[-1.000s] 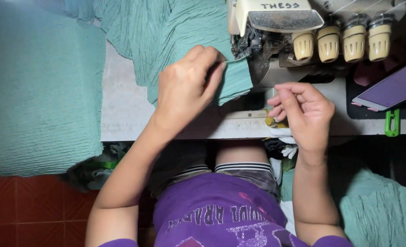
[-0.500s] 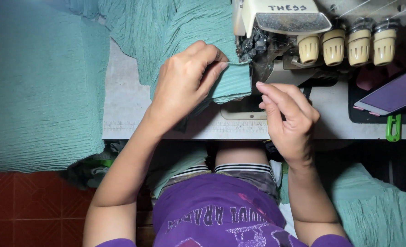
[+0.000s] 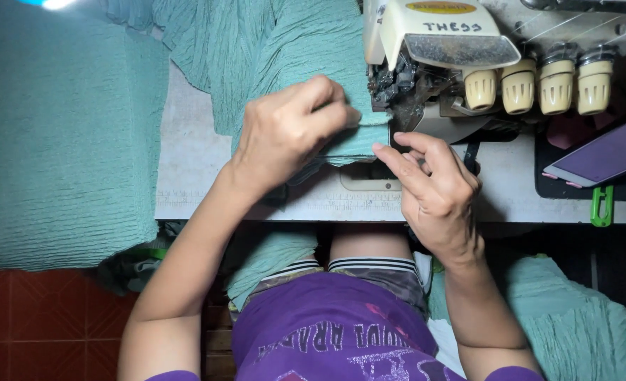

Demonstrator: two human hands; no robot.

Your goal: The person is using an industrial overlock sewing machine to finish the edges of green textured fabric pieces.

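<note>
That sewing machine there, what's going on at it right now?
A person sits at a cream sewing machine, working teal crinkled fabric. The left hand presses a fabric piece flat on the table at the needle area, while the right hand pinches its edge just in front of the machine. More teal fabric is piled at the left.

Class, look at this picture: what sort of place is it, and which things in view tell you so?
Probably a small sewing workshop. A cream overlock sewing machine with four cream tension knobs stands on a white table, and crinkled teal fabric lies piled around it.
</note>
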